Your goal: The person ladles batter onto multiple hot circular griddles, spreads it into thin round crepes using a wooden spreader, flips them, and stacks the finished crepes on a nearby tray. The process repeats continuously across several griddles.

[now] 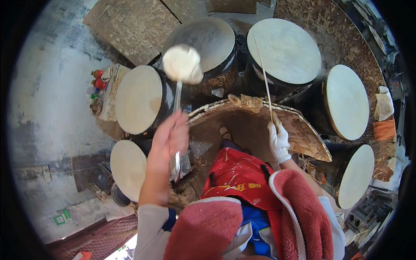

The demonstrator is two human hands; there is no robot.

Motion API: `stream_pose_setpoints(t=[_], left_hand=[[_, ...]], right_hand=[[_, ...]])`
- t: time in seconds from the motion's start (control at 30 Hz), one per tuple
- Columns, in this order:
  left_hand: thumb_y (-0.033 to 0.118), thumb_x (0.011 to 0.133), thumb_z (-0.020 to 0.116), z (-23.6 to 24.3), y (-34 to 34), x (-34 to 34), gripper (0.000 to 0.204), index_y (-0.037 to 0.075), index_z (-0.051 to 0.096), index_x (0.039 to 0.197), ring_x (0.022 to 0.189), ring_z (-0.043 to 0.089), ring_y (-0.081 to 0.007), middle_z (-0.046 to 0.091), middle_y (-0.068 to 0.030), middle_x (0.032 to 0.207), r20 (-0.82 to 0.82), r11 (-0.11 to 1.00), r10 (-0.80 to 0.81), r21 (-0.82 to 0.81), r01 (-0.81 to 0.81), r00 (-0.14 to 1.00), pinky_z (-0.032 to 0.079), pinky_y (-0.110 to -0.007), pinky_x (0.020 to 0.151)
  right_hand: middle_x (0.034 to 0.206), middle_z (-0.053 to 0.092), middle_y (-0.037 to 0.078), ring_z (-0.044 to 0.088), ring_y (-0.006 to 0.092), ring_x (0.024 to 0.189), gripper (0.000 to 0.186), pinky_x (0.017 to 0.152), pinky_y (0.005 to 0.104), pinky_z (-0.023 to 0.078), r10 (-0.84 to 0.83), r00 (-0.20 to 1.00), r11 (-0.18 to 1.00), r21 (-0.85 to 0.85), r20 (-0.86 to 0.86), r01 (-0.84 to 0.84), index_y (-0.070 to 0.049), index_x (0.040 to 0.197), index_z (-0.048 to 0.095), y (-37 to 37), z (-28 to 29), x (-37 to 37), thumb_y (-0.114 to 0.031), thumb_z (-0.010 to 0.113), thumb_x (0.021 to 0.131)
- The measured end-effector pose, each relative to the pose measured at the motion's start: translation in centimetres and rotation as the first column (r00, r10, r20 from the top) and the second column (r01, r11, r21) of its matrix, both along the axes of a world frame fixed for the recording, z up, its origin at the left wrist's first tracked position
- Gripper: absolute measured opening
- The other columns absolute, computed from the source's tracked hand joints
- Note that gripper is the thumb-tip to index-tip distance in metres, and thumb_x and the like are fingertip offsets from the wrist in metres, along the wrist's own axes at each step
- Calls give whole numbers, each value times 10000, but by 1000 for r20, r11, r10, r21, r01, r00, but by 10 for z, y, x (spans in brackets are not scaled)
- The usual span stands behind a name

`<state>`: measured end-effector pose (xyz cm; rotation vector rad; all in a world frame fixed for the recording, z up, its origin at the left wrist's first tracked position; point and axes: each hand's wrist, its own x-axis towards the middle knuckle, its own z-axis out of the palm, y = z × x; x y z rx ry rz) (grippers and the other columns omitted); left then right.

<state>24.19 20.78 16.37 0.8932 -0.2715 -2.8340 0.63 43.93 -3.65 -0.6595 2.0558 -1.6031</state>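
My bare left hand [170,136] is closed round the metal handle of a ladle [178,97]. White batter [182,63] fills the ladle's bowl, slightly blurred, in front of a greyish round griddle [212,37] at the far middle. My right hand [278,139], in a white knitted glove, grips a thin stick [265,80]. The stick's tip reaches over a round griddle [284,50] coated with a pale layer. More pale-topped griddles stand in the arc: at left [138,99], lower left [128,169], right [347,102] and lower right [356,175].
A curved, crusted board edge [299,130] runs between me and the far griddles. Red-topped bottles [99,80] stand at left beside a pale wall [56,104]. An orange cloth [384,130] lies at right. I wear a red apron [236,169] and pink towel [208,225].
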Motion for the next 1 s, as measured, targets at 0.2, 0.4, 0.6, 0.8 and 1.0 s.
stream_pose_setpoints(t=[0.2,0.4,0.6,0.8,1.0], left_hand=[[236,988,496,-46,-157,-170,335,149,353,697,361,218,-44,242,84,509,96,990,-100,-90,108,990,199,-229,334],[192,983,476,-121,-219,-249,312,157,333,708,393,221,-59,244,73,542,386,966,-124,-164,200,914,216,-243,348],[334,920,575,-153,-263,-170,314,27,540,866,520,547,-277,559,-119,631,714,218,322,-695,685,621,427,-393,477],[243,936,593,-104,-297,-125,301,-47,624,1015,605,631,-300,646,-157,670,285,-191,742,-778,598,607,487,-379,608],[261,997,510,-38,-285,-129,187,115,464,890,344,313,-100,366,33,501,330,484,463,-871,77,822,284,-274,335]], right_hand=[[1181,636,110,581,169,1069,401,963,276,423,-3,957,998,-55,290,20,17,1326,526,-151,4,-28,-129,554,953],[1106,603,27,520,88,938,420,858,220,427,-78,916,993,-48,393,105,-3,1349,517,-256,-15,-16,-120,571,949],[1283,598,136,539,186,1194,448,1026,277,374,-123,892,992,75,435,101,12,1355,497,-272,2,-24,-165,547,947],[1217,630,191,589,285,1143,489,991,316,410,-77,926,984,179,370,11,-62,1341,533,-336,49,-56,-315,504,925],[1085,679,177,625,239,1008,487,911,314,442,-113,909,961,276,402,-3,-99,1315,573,-418,63,-65,-344,531,896]])
